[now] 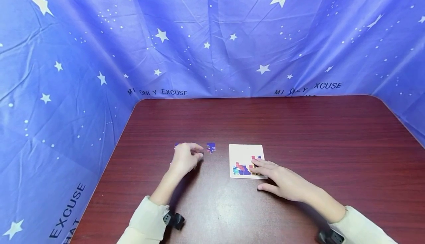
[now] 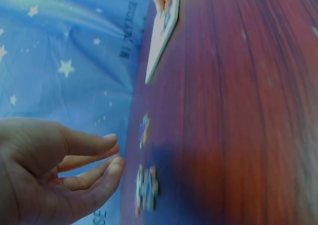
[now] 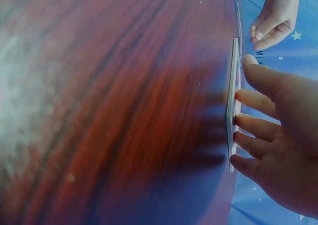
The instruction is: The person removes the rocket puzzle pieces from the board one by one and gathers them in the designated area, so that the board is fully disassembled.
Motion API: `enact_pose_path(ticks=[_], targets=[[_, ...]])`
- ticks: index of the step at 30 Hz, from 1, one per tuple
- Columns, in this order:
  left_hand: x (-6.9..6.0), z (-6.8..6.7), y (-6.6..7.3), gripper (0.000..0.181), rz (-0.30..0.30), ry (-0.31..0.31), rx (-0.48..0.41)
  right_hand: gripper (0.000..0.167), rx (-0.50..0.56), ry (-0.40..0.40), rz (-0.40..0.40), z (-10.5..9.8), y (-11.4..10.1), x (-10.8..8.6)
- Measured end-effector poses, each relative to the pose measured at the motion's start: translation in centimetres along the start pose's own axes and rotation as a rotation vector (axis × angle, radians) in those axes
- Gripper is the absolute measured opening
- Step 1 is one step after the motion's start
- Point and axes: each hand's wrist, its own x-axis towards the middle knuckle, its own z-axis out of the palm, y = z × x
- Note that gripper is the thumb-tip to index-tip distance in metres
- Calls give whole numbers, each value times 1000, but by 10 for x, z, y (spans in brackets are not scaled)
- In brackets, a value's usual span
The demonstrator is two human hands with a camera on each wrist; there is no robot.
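Observation:
My left hand (image 1: 183, 160) hovers over the table's left part, fingers bent toward the thumb, with nothing visible between them. Beneath it lie jigsaw pieces (image 2: 147, 187), mostly hidden by the hand in the head view. A purple jigsaw piece (image 1: 210, 147) lies by itself just right of the left fingertips. The square white puzzle board (image 1: 239, 152) lies flat further right, with colourful fitted pieces (image 1: 242, 169) along its lower part. Spread fingers of my right hand (image 1: 287, 183) rest on the board's lower right, covering some of those pieces.
The dark red wood-grain table (image 1: 299, 122) extends around the board on all sides. A blue curtain (image 1: 212, 52) with white stars encloses its back and sides. Dark wrist devices (image 1: 174, 220) sit at both cuffs.

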Motion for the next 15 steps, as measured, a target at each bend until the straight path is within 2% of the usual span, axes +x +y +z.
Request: enact_pose_path(ticks=[3, 10, 15], targets=[[2, 5, 10, 14, 47, -12, 39, 45, -2, 13, 12, 0, 0, 2], [8, 18, 33, 16, 94, -81, 18, 46, -21, 53, 30, 0, 1, 4], [11, 30, 44, 16, 115, -141, 0, 45, -26, 78, 26, 1, 3, 3]])
